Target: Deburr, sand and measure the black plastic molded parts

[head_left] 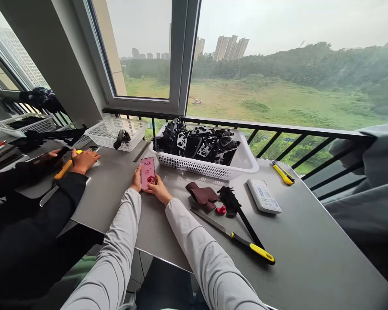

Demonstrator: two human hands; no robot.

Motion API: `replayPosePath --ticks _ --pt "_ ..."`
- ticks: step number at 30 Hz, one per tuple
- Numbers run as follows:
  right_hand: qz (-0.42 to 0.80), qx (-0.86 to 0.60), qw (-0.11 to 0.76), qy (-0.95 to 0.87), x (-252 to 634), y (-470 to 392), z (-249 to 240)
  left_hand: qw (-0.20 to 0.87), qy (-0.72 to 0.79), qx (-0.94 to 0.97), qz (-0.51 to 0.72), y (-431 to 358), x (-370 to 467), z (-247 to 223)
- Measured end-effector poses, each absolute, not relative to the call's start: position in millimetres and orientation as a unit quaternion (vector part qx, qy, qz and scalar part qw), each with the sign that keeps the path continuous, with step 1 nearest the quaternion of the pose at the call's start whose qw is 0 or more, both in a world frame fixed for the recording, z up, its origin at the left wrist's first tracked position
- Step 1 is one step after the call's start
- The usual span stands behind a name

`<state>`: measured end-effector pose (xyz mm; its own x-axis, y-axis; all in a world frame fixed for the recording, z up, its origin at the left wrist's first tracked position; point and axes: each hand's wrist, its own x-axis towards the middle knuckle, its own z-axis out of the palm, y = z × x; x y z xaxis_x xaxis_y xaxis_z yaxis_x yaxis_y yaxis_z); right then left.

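A smartphone (148,168) with a lit pink screen showing 15:55 is held upright above the grey table. My left hand (136,178) grips its left edge, fingers wrapped behind it. On the other side, my right hand (160,190) holds the lower right corner, its thumb over the bottom of the screen. Right of my hands lie brown sandpaper pieces (205,195), a small red piece (221,210), a black caliper (234,204) and a file with a yellow and black handle (252,247).
A white basket (197,165) of black plastic parts (197,142) stands by the railing. Farther right are a white box (264,196) and a yellow utility knife (283,173). At left, a co-worker's hand (84,160) is near an orange handle (63,169); another white basket (116,131) stands behind.
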<state>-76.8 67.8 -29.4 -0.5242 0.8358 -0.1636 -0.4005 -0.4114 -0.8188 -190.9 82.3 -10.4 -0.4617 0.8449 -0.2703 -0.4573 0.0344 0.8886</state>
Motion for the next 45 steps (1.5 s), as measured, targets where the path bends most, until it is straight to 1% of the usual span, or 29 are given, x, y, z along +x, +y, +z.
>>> replayPosePath --ticks 8,18,23,26,29,33,37,39,45 --pt "0.797 -0.278 0.382 -0.375 -74.1 76.3 -40.8 0.463 0.534 0.169 0.687 79.1 -193.9 -14.0" --pt "0.810 -0.262 0.362 -0.380 -68.9 71.6 -36.0 0.457 0.542 0.164 0.687 80.8 -197.2 -20.5" --pt "0.796 -0.273 0.378 -0.387 -69.0 69.4 -34.5 0.463 0.544 0.148 0.684 85.6 -201.6 -23.7" --pt "0.741 -0.324 0.404 -0.428 -70.0 68.4 -37.3 0.466 0.544 0.136 0.684 89.3 -203.4 -24.3" --pt "0.648 -0.391 0.414 -0.506 -68.9 67.2 -40.4 0.465 0.548 0.125 0.684 92.7 -205.0 -24.0" --pt "0.562 -0.418 0.406 -0.587 -63.6 65.4 -40.7 0.465 0.556 0.119 0.678 95.0 -206.5 -23.3" --pt "0.464 -0.470 0.367 -0.655 -57.8 65.2 -39.0 0.470 0.560 0.122 0.672 94.3 -206.8 -23.0" --pt "0.440 -0.486 0.352 -0.667 -56.1 65.7 -39.0 0.473 0.562 0.127 0.666 93.3 -206.9 -23.0" --pt "0.426 -0.506 0.346 -0.666 -55.7 65.9 -40.3 0.484 0.558 0.152 0.657 91.3 -207.0 -23.8"
